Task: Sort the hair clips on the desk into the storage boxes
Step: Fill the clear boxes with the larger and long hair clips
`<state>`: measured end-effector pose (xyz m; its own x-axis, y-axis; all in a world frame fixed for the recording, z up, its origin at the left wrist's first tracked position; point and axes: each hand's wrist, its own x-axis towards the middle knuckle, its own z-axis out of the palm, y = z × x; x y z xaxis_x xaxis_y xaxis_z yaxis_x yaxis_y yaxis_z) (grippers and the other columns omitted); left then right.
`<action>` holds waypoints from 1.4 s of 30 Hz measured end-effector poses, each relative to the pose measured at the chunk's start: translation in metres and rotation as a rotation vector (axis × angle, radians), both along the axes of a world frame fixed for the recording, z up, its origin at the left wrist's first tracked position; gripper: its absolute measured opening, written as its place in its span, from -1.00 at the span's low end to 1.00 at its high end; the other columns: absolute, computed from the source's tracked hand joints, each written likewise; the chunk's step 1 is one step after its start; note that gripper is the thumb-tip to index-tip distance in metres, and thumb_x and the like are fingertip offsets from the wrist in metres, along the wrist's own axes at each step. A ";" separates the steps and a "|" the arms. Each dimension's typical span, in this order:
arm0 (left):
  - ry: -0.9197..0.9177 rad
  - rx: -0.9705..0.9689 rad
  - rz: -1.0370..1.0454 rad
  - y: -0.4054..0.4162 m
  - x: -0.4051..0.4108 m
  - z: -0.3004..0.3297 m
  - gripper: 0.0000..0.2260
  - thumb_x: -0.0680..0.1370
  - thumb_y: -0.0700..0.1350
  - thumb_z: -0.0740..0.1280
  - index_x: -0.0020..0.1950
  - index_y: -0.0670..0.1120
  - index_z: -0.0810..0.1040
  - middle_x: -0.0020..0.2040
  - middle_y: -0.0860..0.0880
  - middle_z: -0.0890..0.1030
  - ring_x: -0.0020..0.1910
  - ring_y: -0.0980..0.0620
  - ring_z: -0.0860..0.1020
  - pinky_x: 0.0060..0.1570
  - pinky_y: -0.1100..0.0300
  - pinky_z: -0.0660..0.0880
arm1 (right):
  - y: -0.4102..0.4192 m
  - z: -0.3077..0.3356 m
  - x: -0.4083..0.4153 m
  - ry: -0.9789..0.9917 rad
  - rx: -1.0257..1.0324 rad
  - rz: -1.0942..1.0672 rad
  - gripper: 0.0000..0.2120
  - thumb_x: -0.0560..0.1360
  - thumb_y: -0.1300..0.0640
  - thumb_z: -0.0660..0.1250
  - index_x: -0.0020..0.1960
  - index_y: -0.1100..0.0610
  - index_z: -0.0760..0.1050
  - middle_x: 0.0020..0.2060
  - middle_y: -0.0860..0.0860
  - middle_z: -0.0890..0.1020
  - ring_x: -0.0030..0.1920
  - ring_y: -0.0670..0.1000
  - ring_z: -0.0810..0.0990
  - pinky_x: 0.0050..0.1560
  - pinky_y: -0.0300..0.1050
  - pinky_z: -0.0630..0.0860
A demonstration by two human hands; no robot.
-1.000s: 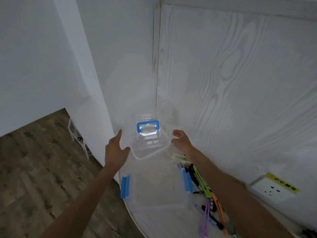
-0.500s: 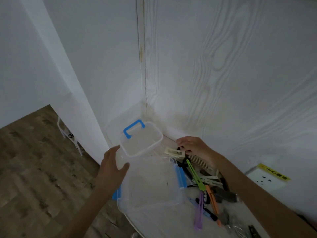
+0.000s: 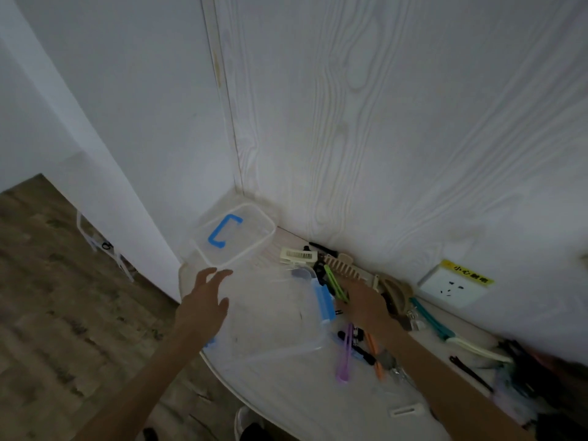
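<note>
The left hand [image 3: 203, 297] is spread, fingers straight, holding nothing, beside the small box [image 3: 235, 237]. Whether the right hand [image 3: 366, 302] grips anything among the clips [image 3: 345, 354] cannot be told. These light, stiff, slippery clips are judged best pinched mid-length.

Clear storage boxes [image 3: 273, 316] with blue latches, seemingly empty, colourful hair clips [image 3: 345, 354] beside
</note>
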<state>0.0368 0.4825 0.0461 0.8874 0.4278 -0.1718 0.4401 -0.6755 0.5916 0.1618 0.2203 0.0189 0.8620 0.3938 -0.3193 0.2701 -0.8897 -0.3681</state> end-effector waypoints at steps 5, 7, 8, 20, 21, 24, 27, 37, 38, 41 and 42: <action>-0.009 -0.011 -0.063 -0.006 -0.004 0.003 -0.65 0.57 -0.23 0.25 0.32 0.04 0.45 0.29 -0.02 0.44 0.09 0.05 0.51 0.21 0.15 0.49 | -0.023 -0.002 0.003 0.064 -0.056 -0.014 -0.76 0.55 0.03 0.20 -0.28 0.02 0.37 -0.33 -0.05 0.50 -0.28 -0.07 0.48 -0.18 -0.18 0.46; 0.020 -0.019 -0.095 -0.011 -0.003 0.004 -0.66 0.58 -0.24 0.22 0.32 0.05 0.45 0.23 -0.04 0.53 0.12 0.03 0.53 0.24 0.13 0.47 | -0.029 0.003 0.004 0.069 -0.033 -0.034 -0.65 0.55 0.03 0.21 -0.38 -0.01 0.22 -0.44 -0.11 0.36 -0.40 -0.16 0.33 -0.36 -0.30 0.29; 0.033 -0.012 -0.114 -0.013 -0.002 0.005 -0.66 0.57 -0.24 0.22 0.30 0.06 0.46 0.21 -0.04 0.55 0.11 0.03 0.53 0.24 0.14 0.46 | -0.032 0.005 0.004 0.065 -0.049 -0.043 -0.64 0.55 0.03 0.22 -0.39 0.00 0.22 -0.45 -0.11 0.35 -0.41 -0.16 0.32 -0.40 -0.32 0.23; 0.275 -0.075 -0.397 -0.035 0.061 0.033 -0.66 0.52 0.25 0.19 0.13 0.11 0.56 0.07 0.07 0.63 0.00 0.11 0.59 0.01 0.19 0.48 | -0.040 0.034 0.029 0.056 -0.282 0.083 -0.70 0.52 -0.02 0.22 0.10 0.15 0.54 0.08 0.07 0.62 0.06 0.06 0.58 -0.02 -0.12 0.45; 0.236 0.000 -0.381 -0.034 0.073 0.033 -0.67 0.56 0.20 0.15 0.19 0.09 0.54 0.12 0.05 0.61 0.05 0.07 0.57 0.00 0.20 0.44 | -0.031 0.036 0.033 0.073 -0.218 0.073 -0.70 0.54 0.00 0.20 0.14 0.16 0.51 0.11 0.08 0.60 0.07 0.08 0.57 -0.03 -0.13 0.44; 0.124 0.144 -0.385 -0.041 0.103 0.023 -0.69 0.62 -0.09 0.13 0.36 0.03 0.41 0.34 0.01 0.47 0.25 0.00 0.47 0.13 0.17 0.39 | 0.007 0.038 0.042 0.079 -0.050 0.121 -0.62 0.56 0.05 0.21 0.35 0.09 0.36 0.29 0.04 0.47 0.25 0.07 0.47 0.19 -0.10 0.41; 0.218 0.226 -0.533 -0.057 0.126 0.004 -0.52 0.59 -0.17 0.17 0.51 -0.06 0.15 0.48 -0.05 0.27 0.42 -0.04 0.28 0.35 0.05 0.31 | 0.039 0.019 0.044 -0.015 -0.101 0.207 -0.60 0.51 0.06 0.24 0.33 0.12 0.36 0.26 0.06 0.46 0.27 0.10 0.45 0.23 -0.06 0.42; 0.263 0.540 -0.585 -0.051 0.145 -0.019 -0.56 0.55 0.09 0.23 0.35 -0.11 0.36 0.27 -0.12 0.41 0.27 -0.08 0.37 0.19 0.10 0.37 | 0.028 0.016 0.046 -0.023 -0.008 0.132 -0.60 0.39 0.14 0.39 0.16 0.20 0.37 -0.01 0.04 0.51 -0.03 0.00 0.49 -0.17 -0.30 0.46; 0.259 0.464 -0.562 -0.049 0.142 -0.016 -0.55 0.55 0.09 0.24 0.36 -0.11 0.36 0.27 -0.11 0.41 0.27 -0.07 0.37 0.21 0.09 0.39 | 0.024 0.022 0.044 0.008 0.016 0.105 -0.63 0.41 0.18 0.37 0.16 0.21 0.35 -0.11 -0.01 0.48 -0.15 -0.05 0.46 -0.33 -0.40 0.36; 0.212 0.154 -0.407 -0.046 0.127 0.001 -0.56 0.52 0.08 0.30 0.32 -0.10 0.37 0.22 -0.08 0.48 0.21 -0.05 0.45 0.10 0.14 0.42 | 0.011 0.044 0.039 0.075 0.116 0.008 -0.64 0.43 0.18 0.36 0.12 0.14 0.25 -0.30 -0.11 0.38 -0.35 -0.15 0.38 -0.45 -0.33 0.29; 0.200 0.042 -0.346 -0.044 0.122 0.009 -0.58 0.51 0.07 0.32 0.30 -0.10 0.39 0.17 -0.05 0.51 0.15 -0.03 0.49 0.00 0.19 0.42 | 0.007 0.050 0.037 0.100 0.154 -0.026 -0.62 0.42 0.17 0.38 0.09 0.10 0.22 -0.31 -0.10 0.40 -0.35 -0.13 0.40 -0.41 -0.26 0.37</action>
<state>0.1584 0.4382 0.0549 0.9312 0.1200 -0.3443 0.2861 -0.8258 0.4860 0.1986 0.2273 0.0692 0.8392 0.4231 -0.3416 0.2034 -0.8268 -0.5244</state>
